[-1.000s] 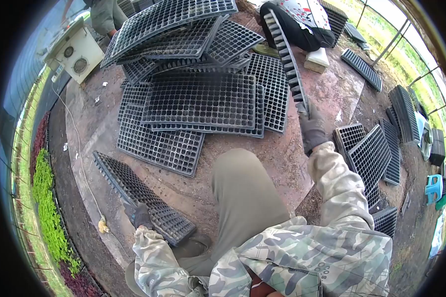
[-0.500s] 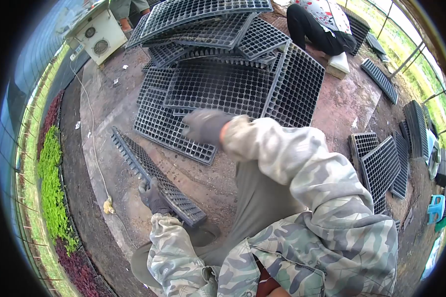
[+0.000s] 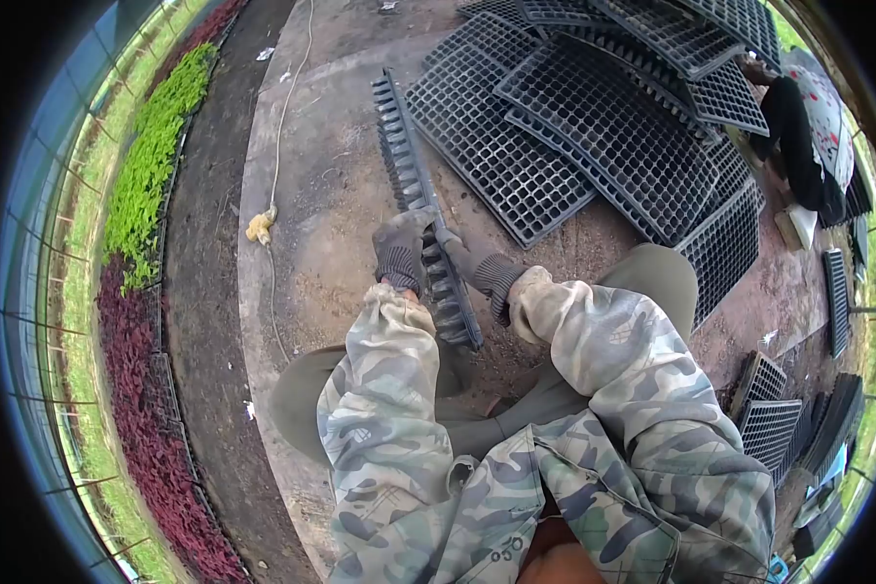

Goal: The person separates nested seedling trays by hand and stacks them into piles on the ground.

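A black plastic seedling tray [image 3: 396,136] stands on its edge in front of me, its cell bottoms facing left. My left hand [image 3: 399,243], in a dark grey glove, is closed on the tray from the left side. From the right, my gloved right hand [image 3: 472,261] grips the same tray; its fingertips are partly hidden behind the tray's edge. Right beside it lies a heap of seedling trays [image 3: 516,146], overlapping at different angles.
Another person [image 3: 808,136] sits beyond the heap at the upper right. More stacked trays [image 3: 771,428] lie at lower right. A pale cord [image 3: 280,146] with a yellowish lump [image 3: 261,226] runs along the ground at left, near green plants [image 3: 156,165] and dark red plants [image 3: 131,360].
My view has swung left and down. My right hand has come from above the heap to the tray my left hand holds. That tray now stands more upright, seen edge-on.
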`<state>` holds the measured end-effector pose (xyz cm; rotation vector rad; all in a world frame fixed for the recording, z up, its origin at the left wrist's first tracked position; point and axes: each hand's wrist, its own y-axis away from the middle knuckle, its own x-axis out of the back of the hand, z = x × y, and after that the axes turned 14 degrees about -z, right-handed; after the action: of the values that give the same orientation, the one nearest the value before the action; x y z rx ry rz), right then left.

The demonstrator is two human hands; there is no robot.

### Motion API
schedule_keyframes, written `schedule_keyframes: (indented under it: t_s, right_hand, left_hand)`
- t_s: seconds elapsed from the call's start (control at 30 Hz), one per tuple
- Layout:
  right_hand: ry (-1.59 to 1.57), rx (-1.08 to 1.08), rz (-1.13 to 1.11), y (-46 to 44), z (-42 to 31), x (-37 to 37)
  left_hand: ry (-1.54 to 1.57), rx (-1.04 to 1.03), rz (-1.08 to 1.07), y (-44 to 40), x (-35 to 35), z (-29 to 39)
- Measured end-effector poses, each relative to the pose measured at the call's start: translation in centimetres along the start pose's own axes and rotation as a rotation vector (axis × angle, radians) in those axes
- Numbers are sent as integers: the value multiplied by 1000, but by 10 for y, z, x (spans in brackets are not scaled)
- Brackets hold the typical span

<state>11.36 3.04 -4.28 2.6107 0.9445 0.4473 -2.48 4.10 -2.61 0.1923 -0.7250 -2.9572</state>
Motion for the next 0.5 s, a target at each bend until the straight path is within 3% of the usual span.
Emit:
schedule_keyframes:
  t_s: [0.03,0.1,0.2,0.33,0.4,0.5]
  right_hand:
    - [78,-126,91,5,-6,1]
    - [125,-161,104,11,-12,4]
    - [-112,-35,29,12,-11,6]
    - [-119,77,77,-10,11,-3]
    - [337,-58,325,0,-10,-2]
    - [90,23,195,-4,-1,7]
  left_hand:
    - [6,-34,-13,2,-2,-1]
    - [-49,22,0,-4,-3,0]
    - [-84,95,48,22,-20,31]
    - [-138,19,-16,10,-11,26]
    - [-286,87,22,-2,-4,23]
    - [-230,90,-28,1,-4,29]
